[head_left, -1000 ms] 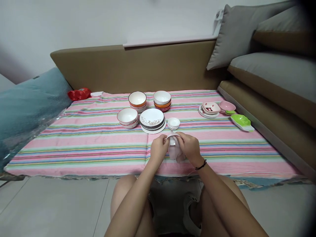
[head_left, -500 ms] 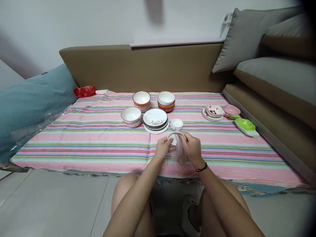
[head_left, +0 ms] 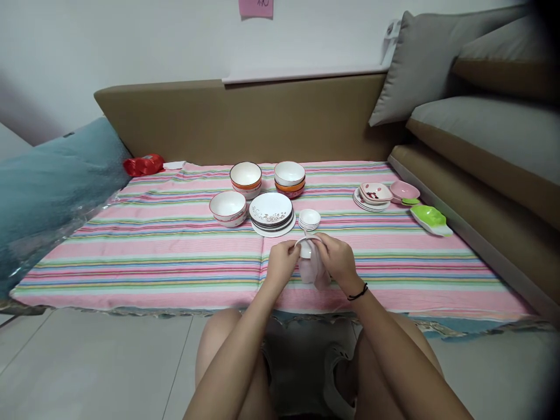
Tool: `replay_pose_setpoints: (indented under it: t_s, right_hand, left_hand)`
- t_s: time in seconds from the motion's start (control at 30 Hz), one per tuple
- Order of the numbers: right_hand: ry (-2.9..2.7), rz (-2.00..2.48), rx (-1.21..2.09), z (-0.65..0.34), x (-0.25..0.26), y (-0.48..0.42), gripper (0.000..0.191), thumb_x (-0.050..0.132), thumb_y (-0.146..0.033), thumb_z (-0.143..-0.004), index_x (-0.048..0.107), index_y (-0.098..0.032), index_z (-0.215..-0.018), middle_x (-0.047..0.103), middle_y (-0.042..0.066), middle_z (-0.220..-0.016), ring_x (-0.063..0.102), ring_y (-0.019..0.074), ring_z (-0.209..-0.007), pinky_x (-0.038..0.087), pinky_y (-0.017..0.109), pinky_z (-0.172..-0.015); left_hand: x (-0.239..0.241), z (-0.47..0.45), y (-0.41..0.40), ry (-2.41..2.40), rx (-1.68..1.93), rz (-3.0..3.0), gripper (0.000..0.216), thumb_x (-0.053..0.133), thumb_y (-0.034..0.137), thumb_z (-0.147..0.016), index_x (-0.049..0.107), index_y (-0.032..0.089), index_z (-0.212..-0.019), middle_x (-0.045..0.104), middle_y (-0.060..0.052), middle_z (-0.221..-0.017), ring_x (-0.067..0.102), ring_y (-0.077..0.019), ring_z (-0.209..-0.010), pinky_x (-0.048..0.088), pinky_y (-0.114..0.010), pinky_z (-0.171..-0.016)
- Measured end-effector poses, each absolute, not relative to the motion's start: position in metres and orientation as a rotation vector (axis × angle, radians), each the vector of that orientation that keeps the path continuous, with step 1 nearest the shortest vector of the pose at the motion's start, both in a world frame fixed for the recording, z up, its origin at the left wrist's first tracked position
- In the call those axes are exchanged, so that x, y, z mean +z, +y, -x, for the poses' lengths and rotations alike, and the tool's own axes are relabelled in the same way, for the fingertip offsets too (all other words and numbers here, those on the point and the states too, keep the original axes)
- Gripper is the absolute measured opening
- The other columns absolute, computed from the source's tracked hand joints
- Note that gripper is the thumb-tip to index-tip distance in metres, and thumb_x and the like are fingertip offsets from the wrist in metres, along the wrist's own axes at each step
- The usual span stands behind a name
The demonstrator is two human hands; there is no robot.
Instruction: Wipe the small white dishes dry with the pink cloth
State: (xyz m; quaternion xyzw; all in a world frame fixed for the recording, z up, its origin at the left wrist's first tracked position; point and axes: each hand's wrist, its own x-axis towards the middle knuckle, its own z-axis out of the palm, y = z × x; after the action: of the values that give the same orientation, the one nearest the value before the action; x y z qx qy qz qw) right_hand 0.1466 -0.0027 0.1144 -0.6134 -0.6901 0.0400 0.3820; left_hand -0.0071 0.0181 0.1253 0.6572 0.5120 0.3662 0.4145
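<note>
My left hand [head_left: 280, 262] grips a small white dish [head_left: 305, 248] by its left rim, just above the striped cloth [head_left: 153, 256]. My right hand [head_left: 336, 261] is closed on a pale pink cloth [head_left: 311, 273] and presses it against the dish. Both hands hover near the front middle of the surface. Right behind them stands a stack of small white dishes [head_left: 309, 219]. A stack of patterned plates [head_left: 271, 212] sits to its left.
Behind stand a white bowl [head_left: 227, 207] and two bowl stacks [head_left: 245, 178] [head_left: 289, 177]. At right lie a pink-patterned dish on plates [head_left: 373, 195], a pink bowl [head_left: 404, 191] and a green dish [head_left: 431, 219]. A red packet [head_left: 142, 165] lies far left. Sofa cushions flank both sides.
The hands keep turning the small dish within the pink cloth; the dish's face shows a little differently. The view has shifted slightly with head movement.
</note>
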Motion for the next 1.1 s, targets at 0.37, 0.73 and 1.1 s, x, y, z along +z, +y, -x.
replay_pose_setpoints:
  t_s: [0.37, 0.73, 1.1]
  right_hand:
    - [-1.595, 1.619, 0.181, -0.139, 0.127, -0.005, 0.034, 0.038, -0.035, -0.091, 0.068, -0.019, -0.094, 0.065, 0.003, -0.067, 0.052, 0.0146, -0.054, 0.031, 0.024, -0.054]
    - [-1.610, 1.680, 0.120, -0.132, 0.121, -0.007, 0.032, 0.040, -0.032, -0.091, 0.063, -0.017, -0.074, 0.059, 0.002, -0.058, 0.044, 0.0123, -0.050, 0.025, 0.024, -0.052]
    - [-1.628, 1.655, 0.066, -0.139, 0.120, -0.005, 0.031, 0.043, -0.034, -0.089, 0.067, -0.018, -0.079, 0.063, 0.003, -0.064, 0.051, 0.0143, -0.058, 0.027, 0.025, -0.055]
  left_hand:
    - [0.123, -0.006, 0.011, 0.960, 0.975, -0.700, 0.017, 0.072, 0.021, -0.063, 0.059, 0.011, -0.069, 0.056, 0.001, -0.060, 0.059, -0.0100, -0.059, 0.054, -0.025, -0.067]
    - [0.124, -0.004, 0.014, 0.939, 0.865, -0.679, 0.021, 0.064, 0.010, -0.065, 0.060, 0.011, -0.085, 0.064, -0.006, -0.077, 0.061, -0.0125, -0.065, 0.052, -0.026, -0.067]
    - [0.109, 0.003, 0.022, 1.182, 0.914, -1.200, 0.024, 0.066, 0.036, -0.065, 0.055, 0.014, -0.060, 0.053, 0.002, -0.052, 0.057, -0.0144, -0.054, 0.045, -0.025, -0.053]
